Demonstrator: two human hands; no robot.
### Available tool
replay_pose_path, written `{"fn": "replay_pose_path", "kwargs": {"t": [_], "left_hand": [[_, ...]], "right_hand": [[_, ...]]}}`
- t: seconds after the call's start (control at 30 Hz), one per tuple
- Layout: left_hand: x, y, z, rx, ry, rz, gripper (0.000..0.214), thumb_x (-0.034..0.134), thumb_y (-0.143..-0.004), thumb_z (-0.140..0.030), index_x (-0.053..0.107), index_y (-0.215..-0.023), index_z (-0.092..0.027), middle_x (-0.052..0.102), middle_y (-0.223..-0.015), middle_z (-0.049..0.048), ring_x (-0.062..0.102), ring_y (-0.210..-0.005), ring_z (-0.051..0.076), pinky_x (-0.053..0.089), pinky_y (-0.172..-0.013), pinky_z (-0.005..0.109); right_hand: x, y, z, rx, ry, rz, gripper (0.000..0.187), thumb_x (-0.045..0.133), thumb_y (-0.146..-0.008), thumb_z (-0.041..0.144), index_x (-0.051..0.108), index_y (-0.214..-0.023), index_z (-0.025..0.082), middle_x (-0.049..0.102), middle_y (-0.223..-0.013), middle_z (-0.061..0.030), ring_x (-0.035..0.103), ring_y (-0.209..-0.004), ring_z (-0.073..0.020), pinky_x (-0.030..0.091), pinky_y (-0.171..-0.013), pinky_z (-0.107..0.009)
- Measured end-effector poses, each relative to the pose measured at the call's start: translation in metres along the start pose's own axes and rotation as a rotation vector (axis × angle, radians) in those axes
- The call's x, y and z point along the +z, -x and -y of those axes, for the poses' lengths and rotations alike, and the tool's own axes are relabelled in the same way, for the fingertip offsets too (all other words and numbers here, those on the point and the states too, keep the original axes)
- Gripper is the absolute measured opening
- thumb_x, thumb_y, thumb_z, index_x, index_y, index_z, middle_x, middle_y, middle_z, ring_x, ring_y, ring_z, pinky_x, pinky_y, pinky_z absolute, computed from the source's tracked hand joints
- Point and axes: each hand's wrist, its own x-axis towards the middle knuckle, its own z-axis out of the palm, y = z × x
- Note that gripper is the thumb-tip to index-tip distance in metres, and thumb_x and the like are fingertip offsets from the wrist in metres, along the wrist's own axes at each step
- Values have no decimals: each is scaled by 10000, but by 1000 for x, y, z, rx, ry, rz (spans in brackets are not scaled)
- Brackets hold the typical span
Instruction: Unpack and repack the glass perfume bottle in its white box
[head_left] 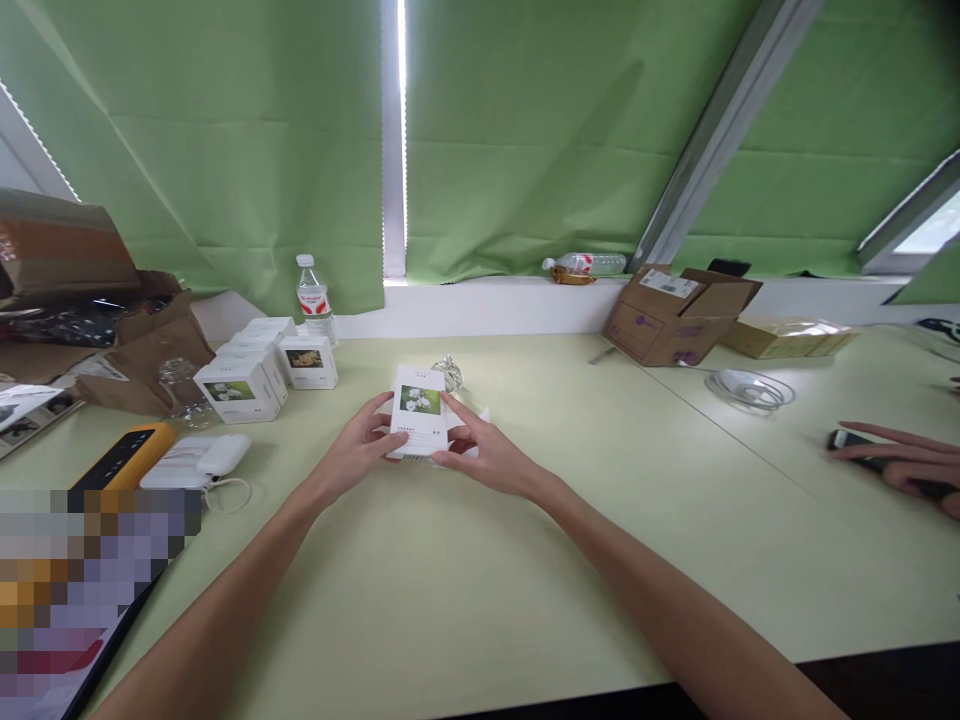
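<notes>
Paperboard box (418, 410), white, rectangular, between left hand (351, 447), right hand (484, 457)

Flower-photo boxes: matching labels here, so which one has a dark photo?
The box beside the stack: yellowish flowers on dark; the other two photos show white blossoms on green.

From here I can't read the small print on the white card (418, 428), a pixelated patch (82, 590) hides whatever lies at the desk's (480, 590) lower left, and the right edge cuts off a co-worker's hand (896, 462).
</notes>
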Motion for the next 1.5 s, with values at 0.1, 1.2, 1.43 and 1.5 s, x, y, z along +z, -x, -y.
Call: {"fn": "replay_pose_path", "kwargs": {"t": [0.1,1.2,1.43,1.5], "left_hand": [[0,0,-1,-3,7,-3,725,634,-800,-418,299,-1425,-263,600,-1212,122,622,-1026,270,522,-847,456],[13,7,-11,22,-18,78,547,510,-833,-583,567,-1235,-215,631,-1179,107,593,-1058,296,550,-751,375],[16,9,-16,24,16,116,528,554,-832,-528,543,-1271,-235,591,-1246,111,607,-1043,294,568,-753,398],[17,9,-16,9,24,134,549,568,-832,-506,509,-1303,-228,578,-1263,125,606,-1051,298,571,-756,399]], "right_hand": [[0,0,-1,9,2,0,970,607,-838,483,-53,-1506,244,679,-1096,-80,653,-873,-203,493,-851,-413],[2,-5,-6,-49,47,-47,342,396,-934,460,548,-1091,197,645,-994,-71,596,-837,-194,524,-688,-321],[2,-3,-2,-66,149,-73,385,311,-956,452,588,-905,189,596,-806,-20,506,-693,-153,441,-659,-305],[2,-2,2,-83,191,-73,407,291,-963,448,602,-902,193,586,-772,-10,483,-659,-144,415,-643,-294]]}}
